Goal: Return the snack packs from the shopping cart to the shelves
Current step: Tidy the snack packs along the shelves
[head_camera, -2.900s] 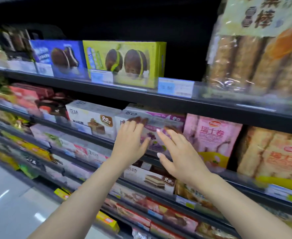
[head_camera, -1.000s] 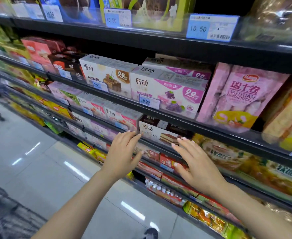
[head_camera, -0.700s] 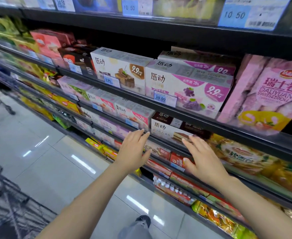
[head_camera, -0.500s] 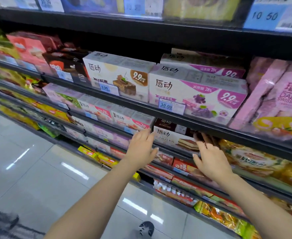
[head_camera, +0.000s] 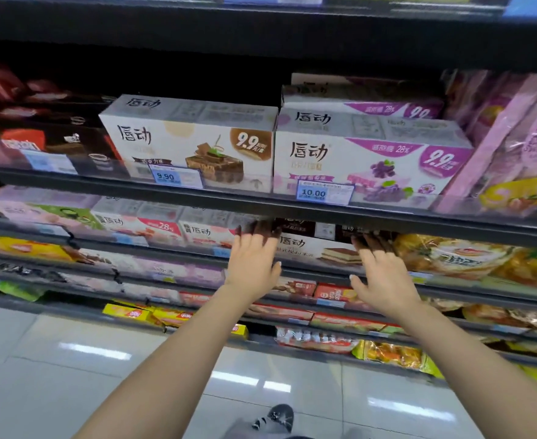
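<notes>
We have both hands at the brown-and-white cake box (head_camera: 316,245), which sits on the shelf below the one carrying the chocolate box (head_camera: 194,144) and the grape box (head_camera: 368,156), close to that shelf's front edge (head_camera: 292,270); our left hand (head_camera: 253,258) lies with straight, spread fingers at the box's left end, and our right hand (head_camera: 379,274) with straight fingers at its right end, fingertips reaching under the dark lip of the shelf above (head_camera: 292,207); neither hand curls round anything, and whether the palms actually press the box we cannot tell, the frame being blurred; the risks, as we judge them: a push harder on one end could skew the box and shove the pink boxes (head_camera: 203,232) on its left or crumple the yellow bags (head_camera: 451,258) on its right; a squeeze from flat palms alone gives a weak hold, so lifting it out could drop it over the front edge to the floor (head_camera: 102,359); knuckles may also knock the price tags (head_camera: 324,191) on the lip above; no shopping cart is in view
</notes>
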`<control>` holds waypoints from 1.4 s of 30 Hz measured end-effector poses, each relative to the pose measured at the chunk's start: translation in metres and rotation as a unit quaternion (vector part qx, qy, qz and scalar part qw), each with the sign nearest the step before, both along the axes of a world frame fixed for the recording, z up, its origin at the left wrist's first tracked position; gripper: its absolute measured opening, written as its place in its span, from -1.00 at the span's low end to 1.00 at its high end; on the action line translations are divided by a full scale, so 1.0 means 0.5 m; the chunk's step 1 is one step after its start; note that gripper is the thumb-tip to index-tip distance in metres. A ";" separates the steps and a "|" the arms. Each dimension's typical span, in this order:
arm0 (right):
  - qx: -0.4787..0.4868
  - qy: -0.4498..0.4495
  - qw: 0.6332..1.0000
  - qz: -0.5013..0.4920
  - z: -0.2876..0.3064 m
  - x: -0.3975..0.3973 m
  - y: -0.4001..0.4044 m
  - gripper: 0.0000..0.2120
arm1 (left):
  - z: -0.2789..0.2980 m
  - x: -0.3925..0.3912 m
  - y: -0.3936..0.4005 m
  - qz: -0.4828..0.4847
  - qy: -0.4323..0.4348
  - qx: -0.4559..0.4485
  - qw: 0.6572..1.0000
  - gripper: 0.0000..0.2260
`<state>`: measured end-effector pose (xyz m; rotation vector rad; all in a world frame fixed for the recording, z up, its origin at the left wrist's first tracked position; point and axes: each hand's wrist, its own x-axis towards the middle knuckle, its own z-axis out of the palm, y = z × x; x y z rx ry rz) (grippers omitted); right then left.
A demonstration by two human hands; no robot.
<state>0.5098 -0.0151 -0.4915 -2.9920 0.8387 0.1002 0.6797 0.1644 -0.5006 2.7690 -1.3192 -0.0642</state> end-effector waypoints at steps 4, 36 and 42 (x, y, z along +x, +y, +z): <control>-0.009 0.013 1.000 -0.024 0.003 0.006 0.001 -0.55 | -0.010 0.018 0.016 0.036 0.008 0.021 0.999 -0.64; 0.024 -0.074 0.996 -0.045 -0.022 -0.239 -0.037 -0.36 | 0.012 -0.099 -0.025 0.022 0.026 -0.011 0.999 -0.37; 0.050 -0.074 0.991 -0.102 -0.014 -0.351 -0.123 -0.32 | 0.029 -0.217 -0.085 -0.007 0.075 -0.056 0.996 -0.34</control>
